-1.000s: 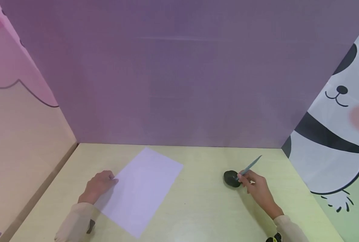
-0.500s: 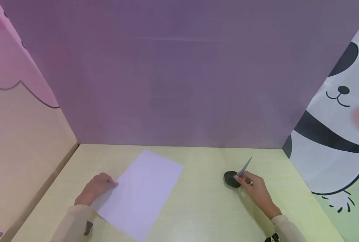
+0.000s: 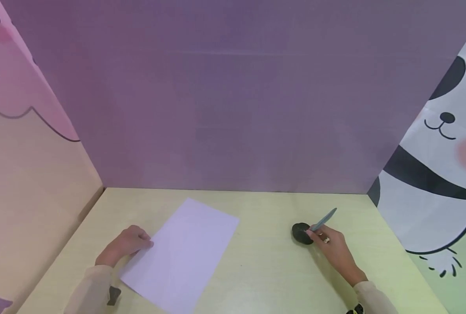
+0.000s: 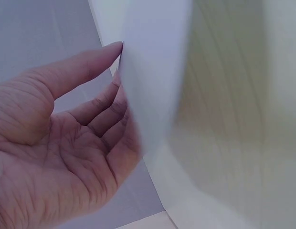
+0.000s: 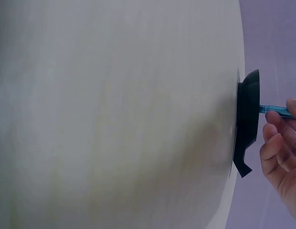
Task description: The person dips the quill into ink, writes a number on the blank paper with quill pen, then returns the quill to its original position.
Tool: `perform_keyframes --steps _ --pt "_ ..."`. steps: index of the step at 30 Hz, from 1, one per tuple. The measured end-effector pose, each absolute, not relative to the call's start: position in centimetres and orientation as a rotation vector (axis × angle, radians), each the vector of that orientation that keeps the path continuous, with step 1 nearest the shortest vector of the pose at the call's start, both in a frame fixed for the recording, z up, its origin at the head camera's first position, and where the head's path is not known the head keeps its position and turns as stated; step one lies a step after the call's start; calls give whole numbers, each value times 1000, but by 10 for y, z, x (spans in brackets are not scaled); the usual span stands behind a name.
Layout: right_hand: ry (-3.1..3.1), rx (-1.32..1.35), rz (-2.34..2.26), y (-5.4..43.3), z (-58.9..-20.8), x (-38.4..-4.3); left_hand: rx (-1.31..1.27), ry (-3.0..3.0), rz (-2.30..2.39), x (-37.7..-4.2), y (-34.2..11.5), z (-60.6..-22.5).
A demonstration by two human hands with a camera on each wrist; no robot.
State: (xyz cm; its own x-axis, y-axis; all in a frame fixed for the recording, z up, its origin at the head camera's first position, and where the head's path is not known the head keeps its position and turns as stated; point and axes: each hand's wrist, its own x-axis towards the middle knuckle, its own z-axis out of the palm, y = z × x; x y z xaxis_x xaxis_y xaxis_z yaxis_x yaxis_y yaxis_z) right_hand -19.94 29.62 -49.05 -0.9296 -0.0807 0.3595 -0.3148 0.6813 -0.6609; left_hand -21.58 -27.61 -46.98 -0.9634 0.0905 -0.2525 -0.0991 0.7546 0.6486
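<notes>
My left hand (image 3: 128, 242) pinches the left edge of a white sheet of paper (image 3: 193, 244). In the left wrist view the paper (image 4: 153, 71) rises between the thumb and fingertips of my left hand (image 4: 67, 129), bent up off the table. At the right, my right hand (image 3: 332, 248) holds a slim teal-blue stick (image 3: 327, 218), slanted with its free end up and to the right. Its lower end is at a small black dish (image 3: 301, 233). From the right wrist side, the stick (image 5: 277, 110) reaches the dish (image 5: 248, 109), whose inside is hidden.
The pale wooden table (image 3: 256, 279) runs back to a purple panel (image 3: 233, 109). A side wall with a pink cartoon (image 3: 32, 91) stands at the left, a panda print (image 3: 440, 174) at the right.
The paper has shifted slightly toward the front, with my left hand moving a little the same way. The teal-blue stick swung upright, then back to a rightward slant, at the black dish.
</notes>
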Motion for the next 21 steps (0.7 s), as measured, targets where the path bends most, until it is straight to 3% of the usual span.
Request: perform_keyframes --steps 21 --pt "-2538 240 1026 294 -485 -197 63 2594 1050 -216 -275 -460"
